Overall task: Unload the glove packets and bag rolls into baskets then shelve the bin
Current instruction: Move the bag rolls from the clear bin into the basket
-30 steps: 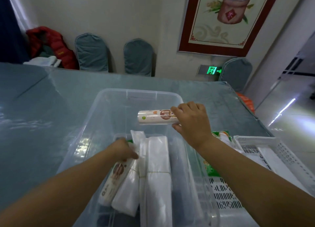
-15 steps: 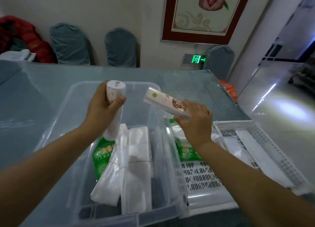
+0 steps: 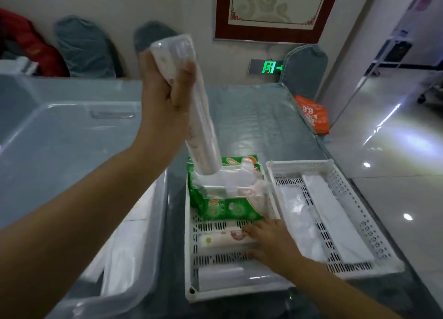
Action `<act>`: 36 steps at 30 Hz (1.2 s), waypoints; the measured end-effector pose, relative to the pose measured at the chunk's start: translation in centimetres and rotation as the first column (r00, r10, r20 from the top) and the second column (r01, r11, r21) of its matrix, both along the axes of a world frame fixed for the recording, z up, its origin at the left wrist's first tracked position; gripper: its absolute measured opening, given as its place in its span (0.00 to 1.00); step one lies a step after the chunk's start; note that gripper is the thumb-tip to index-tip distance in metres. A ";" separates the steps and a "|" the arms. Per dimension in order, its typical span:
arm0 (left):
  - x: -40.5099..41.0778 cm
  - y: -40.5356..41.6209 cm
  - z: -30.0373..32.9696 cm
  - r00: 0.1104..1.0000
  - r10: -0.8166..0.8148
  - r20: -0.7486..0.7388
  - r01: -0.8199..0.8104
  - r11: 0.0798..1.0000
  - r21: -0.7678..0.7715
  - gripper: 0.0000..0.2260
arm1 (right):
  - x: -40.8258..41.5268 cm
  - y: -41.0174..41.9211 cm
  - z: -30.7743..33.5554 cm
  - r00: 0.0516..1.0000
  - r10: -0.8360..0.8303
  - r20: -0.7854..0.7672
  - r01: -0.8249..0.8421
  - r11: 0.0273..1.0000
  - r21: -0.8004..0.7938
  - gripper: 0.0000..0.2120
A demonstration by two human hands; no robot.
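My left hand is raised above the table, shut on a white bag roll that hangs tilted over the near white basket. My right hand is low inside that basket, fingers closed on a second bag roll lying flat on its floor. Green glove packets lie at the basket's far end. The clear plastic bin stands to the left, with white bag bundles still inside.
A second white basket with white folded bags stands to the right of the first. An orange packet lies at the table's far right edge. Chairs stand against the back wall. Shiny floor lies to the right.
Both hands have carried their rolls rightward from the bin. The right hand has lowered its roll onto the near basket's floor. The left hand has lifted its roll over the basket.
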State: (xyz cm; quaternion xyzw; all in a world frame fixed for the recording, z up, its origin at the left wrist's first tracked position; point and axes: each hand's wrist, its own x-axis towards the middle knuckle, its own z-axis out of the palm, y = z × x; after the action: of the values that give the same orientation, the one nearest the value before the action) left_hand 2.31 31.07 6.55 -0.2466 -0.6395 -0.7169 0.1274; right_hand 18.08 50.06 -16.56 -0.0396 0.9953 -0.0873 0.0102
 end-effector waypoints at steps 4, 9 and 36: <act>1.2 4.8 -2.2 0.995 0.031 0.094 -0.001 0.953 -0.304 0.13 | 0.0 1.5 -1.5 0.984 0.107 0.142 -0.098 0.993 -0.067 0.23; 2.9 8.6 -6.5 0.941 -0.033 0.337 0.227 0.799 -0.556 0.18 | 0.4 3.4 -2.2 0.981 0.176 0.086 -0.153 0.962 -0.226 0.17; 8.8 6.4 -26.9 0.995 0.102 -0.013 -0.041 0.282 -0.958 0.13 | -2.0 7.8 -0.9 0.970 0.119 -0.210 -0.164 0.964 -0.210 0.10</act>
State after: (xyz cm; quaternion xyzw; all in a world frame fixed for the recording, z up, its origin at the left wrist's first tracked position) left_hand 11.14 37.47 -20.34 -0.2268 -0.9543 -0.1923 -0.0294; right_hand 16.10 57.89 -17.51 -0.1204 0.9696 -0.1947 -0.0859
